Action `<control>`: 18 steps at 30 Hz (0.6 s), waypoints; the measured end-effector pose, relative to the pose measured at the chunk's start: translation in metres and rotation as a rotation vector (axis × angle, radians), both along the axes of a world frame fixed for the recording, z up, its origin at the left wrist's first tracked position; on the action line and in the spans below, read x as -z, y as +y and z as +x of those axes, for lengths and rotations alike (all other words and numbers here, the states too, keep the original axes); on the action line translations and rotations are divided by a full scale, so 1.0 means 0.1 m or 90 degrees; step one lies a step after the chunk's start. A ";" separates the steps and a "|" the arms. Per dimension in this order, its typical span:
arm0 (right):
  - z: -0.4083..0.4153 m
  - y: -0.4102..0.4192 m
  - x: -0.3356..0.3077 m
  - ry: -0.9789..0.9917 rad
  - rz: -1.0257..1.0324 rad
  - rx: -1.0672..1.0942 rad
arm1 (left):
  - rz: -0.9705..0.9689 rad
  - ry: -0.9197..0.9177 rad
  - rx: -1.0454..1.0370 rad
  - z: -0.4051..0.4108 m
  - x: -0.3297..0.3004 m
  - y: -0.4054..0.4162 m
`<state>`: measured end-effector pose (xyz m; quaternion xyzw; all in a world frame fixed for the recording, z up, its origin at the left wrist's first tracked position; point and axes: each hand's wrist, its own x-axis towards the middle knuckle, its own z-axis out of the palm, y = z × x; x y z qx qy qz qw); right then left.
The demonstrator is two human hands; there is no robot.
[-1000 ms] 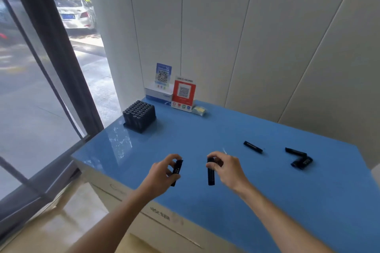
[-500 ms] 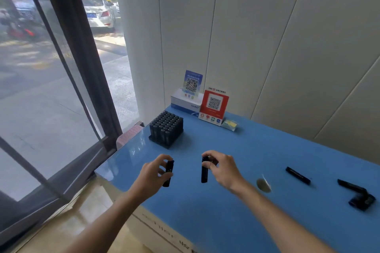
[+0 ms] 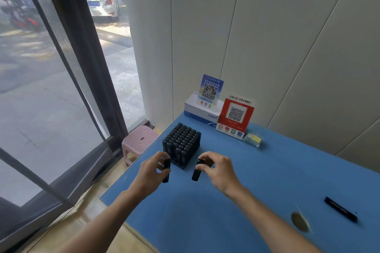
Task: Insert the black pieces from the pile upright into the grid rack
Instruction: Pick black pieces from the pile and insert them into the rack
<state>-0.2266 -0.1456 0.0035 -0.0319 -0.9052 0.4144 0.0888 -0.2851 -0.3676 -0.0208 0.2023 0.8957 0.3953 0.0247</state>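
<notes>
Both hands had come closer to the rack (image 3: 182, 144) on the blue table (image 3: 267, 170), the left hand (image 3: 153, 171) and right hand (image 3: 219, 167) each pinching one upright black piece (image 3: 166, 170), yet the nearly full rack left few slots, so a tilted piece could jam against its neighbours.

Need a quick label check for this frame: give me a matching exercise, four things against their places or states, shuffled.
Things:
1. black grid rack
2. red QR-code stand
3. loose black stick piece
4. pink plastic stool

Places:
A. on the floor beside the blue table
B. lying flat at the table's right
C. upright by the wall
D. just beyond both hands

Pairs: 1-D, 2-C, 3-B, 4-A
</notes>
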 end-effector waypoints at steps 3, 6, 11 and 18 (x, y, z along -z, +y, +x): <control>-0.20 -0.12 -0.01 0.017 0.010 0.018 | 0.016 0.003 0.017 -0.28 0.04 -0.05; -0.38 -0.27 -0.02 0.027 0.035 0.048 | 0.026 0.004 0.030 -0.56 0.07 -0.13; -0.62 -0.53 0.02 0.016 0.091 0.093 | 0.012 -0.012 0.124 -0.97 0.08 -0.30; -0.76 -0.83 0.10 0.029 0.218 0.150 | 0.018 0.033 0.223 -1.29 0.13 -0.32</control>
